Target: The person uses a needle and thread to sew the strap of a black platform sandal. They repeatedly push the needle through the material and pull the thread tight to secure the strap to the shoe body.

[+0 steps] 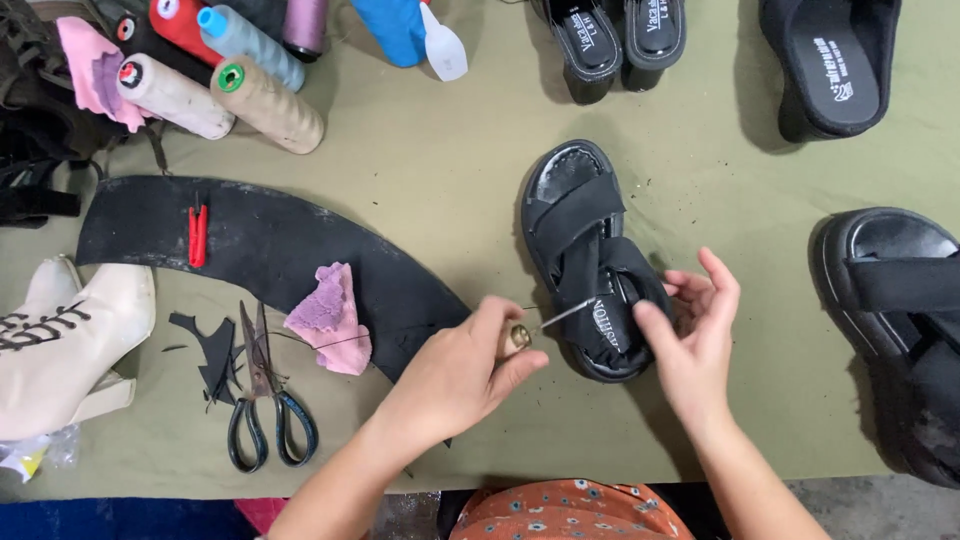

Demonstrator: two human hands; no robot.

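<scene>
Head view shows the left hand [455, 375] clenched around an awl [545, 325] whose metal tip points into the heel end of a black sandal [590, 250] lying on the green surface [450, 170]. Beside it, the right hand [695, 335] is loosely curled, fingertips touching the sandal's back strap without gripping it. Scissors [265, 410], a pink rag [330, 315] and thread spools [220, 85] lie further left.

the right hand [693, 335] covers part of the black sandal's [585, 250] heel. a second sandal [895, 310] is cut off at the right edge; the awl's tip [590, 303] is too fine to tell.
</scene>
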